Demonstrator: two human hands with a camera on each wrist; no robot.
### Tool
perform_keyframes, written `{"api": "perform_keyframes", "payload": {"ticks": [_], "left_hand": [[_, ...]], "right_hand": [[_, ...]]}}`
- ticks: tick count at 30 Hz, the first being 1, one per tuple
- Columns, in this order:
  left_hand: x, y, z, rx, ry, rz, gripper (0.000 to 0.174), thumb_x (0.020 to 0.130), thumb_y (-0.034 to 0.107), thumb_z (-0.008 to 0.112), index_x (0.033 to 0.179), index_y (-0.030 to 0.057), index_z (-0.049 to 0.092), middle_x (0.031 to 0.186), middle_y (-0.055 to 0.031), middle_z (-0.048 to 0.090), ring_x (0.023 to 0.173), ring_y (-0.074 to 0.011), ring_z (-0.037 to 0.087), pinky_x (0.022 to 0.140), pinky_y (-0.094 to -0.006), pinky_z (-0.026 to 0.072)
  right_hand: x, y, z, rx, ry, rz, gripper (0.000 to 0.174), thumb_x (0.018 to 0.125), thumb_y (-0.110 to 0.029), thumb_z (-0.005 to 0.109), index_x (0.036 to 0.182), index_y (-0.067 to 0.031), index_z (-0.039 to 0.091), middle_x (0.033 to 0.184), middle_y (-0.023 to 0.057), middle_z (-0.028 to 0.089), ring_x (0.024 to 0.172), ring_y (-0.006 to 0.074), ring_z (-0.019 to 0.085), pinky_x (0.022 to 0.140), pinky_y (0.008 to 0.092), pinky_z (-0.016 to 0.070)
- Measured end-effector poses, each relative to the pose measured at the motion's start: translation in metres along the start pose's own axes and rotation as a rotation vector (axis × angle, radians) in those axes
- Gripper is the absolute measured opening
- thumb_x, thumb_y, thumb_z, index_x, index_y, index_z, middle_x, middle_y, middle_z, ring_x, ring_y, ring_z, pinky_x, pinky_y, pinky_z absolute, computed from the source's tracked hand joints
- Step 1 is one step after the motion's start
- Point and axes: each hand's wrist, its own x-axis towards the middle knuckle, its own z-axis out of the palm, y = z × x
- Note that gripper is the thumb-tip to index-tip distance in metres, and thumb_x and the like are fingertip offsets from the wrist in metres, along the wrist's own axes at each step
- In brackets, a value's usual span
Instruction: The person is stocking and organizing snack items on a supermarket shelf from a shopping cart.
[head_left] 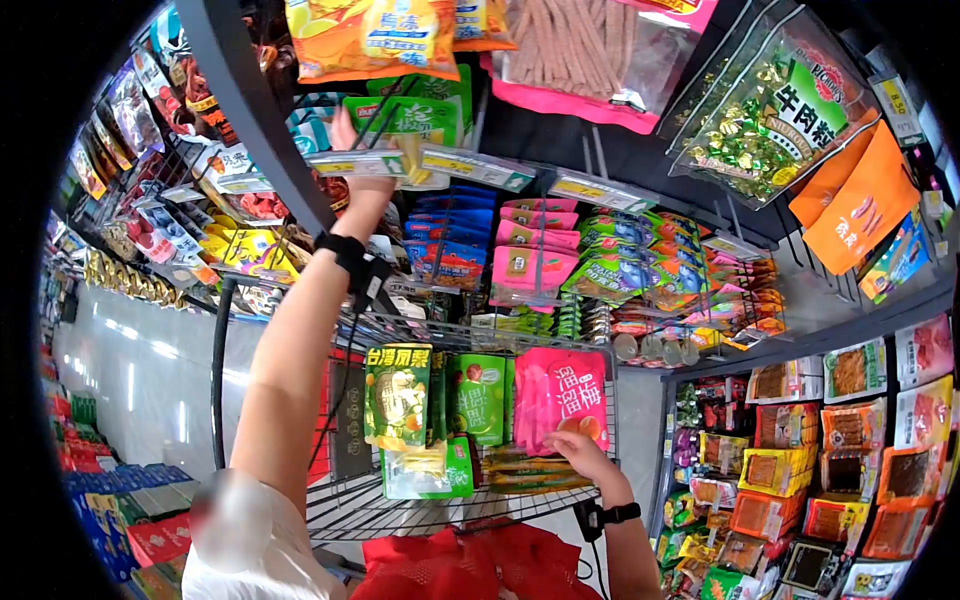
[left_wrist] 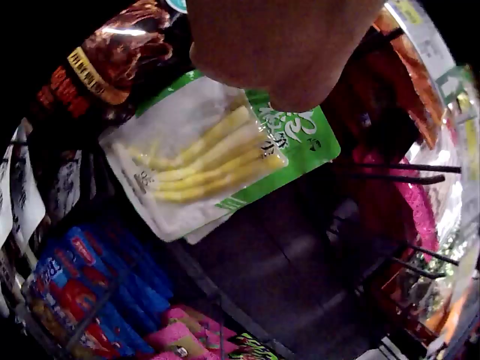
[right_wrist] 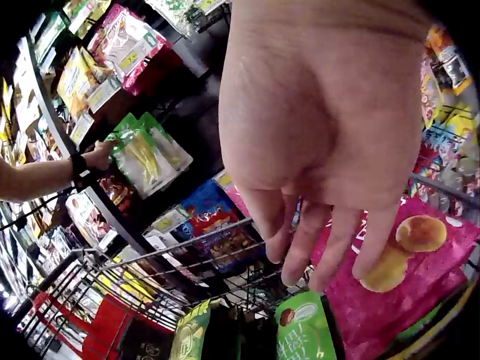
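Note:
My left hand [head_left: 368, 187] reaches up to the hanging rack, partly hidden behind a price-label strip. In the left wrist view, that hand [left_wrist: 281, 49] covers the top of a green-and-white snack packet [left_wrist: 202, 157] with yellow strips showing through its clear front. The right wrist view shows its fingers gripping this packet [right_wrist: 142, 159] by the edge, close to a similar one. Low over the shopping cart [head_left: 345, 505], my right hand [head_left: 583, 458] rests its loosely extended fingers at a pink pouch [head_left: 565, 395], one of several standing upright in the cart.
Also in the cart are yellow-green pouches [head_left: 398, 395], a green pouch [head_left: 478, 400] and a clear-fronted packet [head_left: 430, 470]. Blue packets [head_left: 450, 240] and pink packets [head_left: 535, 250] fill the shelf below the rack. Metal hooks [left_wrist: 405, 175] jut out near the left hand. More snack shelves stand at right.

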Motion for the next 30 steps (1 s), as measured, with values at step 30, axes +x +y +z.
{"api": "perform_keyframes", "payload": {"ticks": [30], "left_hand": [[-0.009,0.051,-0.083,-0.904,-0.15,-0.984,0.018,0.084,0.008,0.048,0.1,0.0001,0.05,0.097,-0.0042,0.056,0.085,-0.0092,0.051,0.076,-0.0216,0.0382]], "right_hand": [[-0.01,0.001,-0.035,0.065,0.008,-0.142,0.025,0.085,-0.012,0.044,0.102,0.0049,0.051,0.095,0.0111,0.057,0.09,0.0164,0.055,0.078,0.0262,0.042]]}}
